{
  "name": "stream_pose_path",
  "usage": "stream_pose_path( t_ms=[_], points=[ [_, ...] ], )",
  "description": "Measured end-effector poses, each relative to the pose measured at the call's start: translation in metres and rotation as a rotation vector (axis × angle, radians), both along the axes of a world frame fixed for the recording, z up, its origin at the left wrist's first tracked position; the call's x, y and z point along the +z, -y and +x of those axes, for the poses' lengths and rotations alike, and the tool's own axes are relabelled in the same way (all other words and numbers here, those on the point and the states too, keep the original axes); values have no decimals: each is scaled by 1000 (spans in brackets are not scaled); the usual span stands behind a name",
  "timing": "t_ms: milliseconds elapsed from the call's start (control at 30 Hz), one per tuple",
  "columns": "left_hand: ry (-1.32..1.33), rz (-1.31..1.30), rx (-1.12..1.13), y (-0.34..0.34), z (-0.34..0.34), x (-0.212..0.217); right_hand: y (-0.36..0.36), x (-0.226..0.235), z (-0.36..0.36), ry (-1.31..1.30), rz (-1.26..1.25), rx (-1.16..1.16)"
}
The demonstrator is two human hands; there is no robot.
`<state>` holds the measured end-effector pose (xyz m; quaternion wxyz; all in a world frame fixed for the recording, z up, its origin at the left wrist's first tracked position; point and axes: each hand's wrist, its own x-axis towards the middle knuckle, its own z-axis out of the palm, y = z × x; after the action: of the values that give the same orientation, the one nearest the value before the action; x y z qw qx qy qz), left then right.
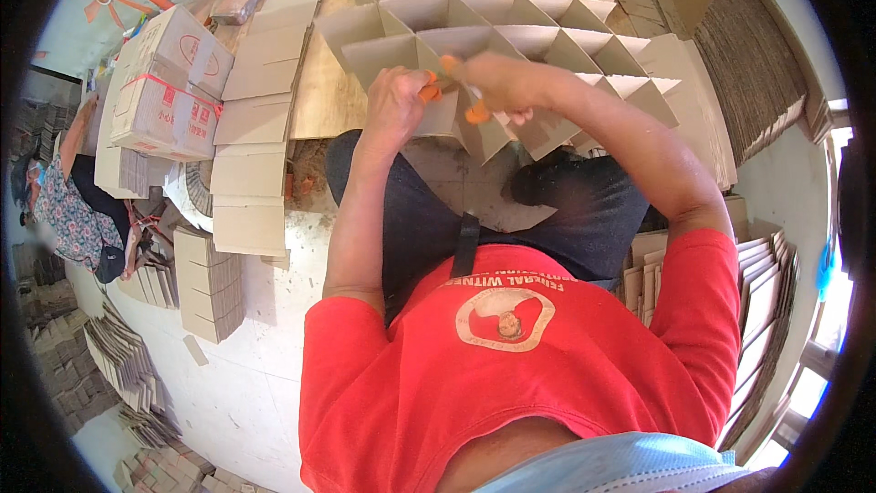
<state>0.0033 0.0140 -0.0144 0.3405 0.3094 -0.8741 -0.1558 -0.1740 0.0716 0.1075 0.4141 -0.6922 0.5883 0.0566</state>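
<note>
Orange-tipped fingers (429, 89) curled, what they pinch unclear, a worker's left hand (395, 99) and right hand (500, 82) work at the near edge of a cardboard divider grid (470, 43), seemingly to steady it, with a wooden table (323, 110) beneath the grid and overlapping sheets (259, 120) to its left, presumably for easy reach.

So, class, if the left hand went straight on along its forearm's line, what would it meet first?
Most likely the cardboard grid, whose walls stand just ahead of the left hand; depth is unclear in this one view, so it might pass above their top edges.
</note>
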Motion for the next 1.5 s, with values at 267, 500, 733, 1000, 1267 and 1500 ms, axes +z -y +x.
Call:
stream_pose_path(
  t_ms=[267, 500, 733, 1000, 1267, 1500],
  points=[
    [-48, -144, -14, -8, -6, 14, 25, -43, -62, 73, -720, -115],
    [226, -305, -50, 3, -22, 26, 48, -97, -236, -820, -1042, -387],
    [287, -277, -103, 80, -37, 7, -13, -43, -111, 70, -301, -294],
    [320, -92, -352, 115, -59, 19, -2, -88, -136, -179, -600, -163],
    [423, -404, -268, 34, 8, 65, -45, -54, -96, -476, -1084, -169],
    [419, -601, 463, -2, 128, 51, -96, -39, -98, -636, -1508, -279]
  ],
)
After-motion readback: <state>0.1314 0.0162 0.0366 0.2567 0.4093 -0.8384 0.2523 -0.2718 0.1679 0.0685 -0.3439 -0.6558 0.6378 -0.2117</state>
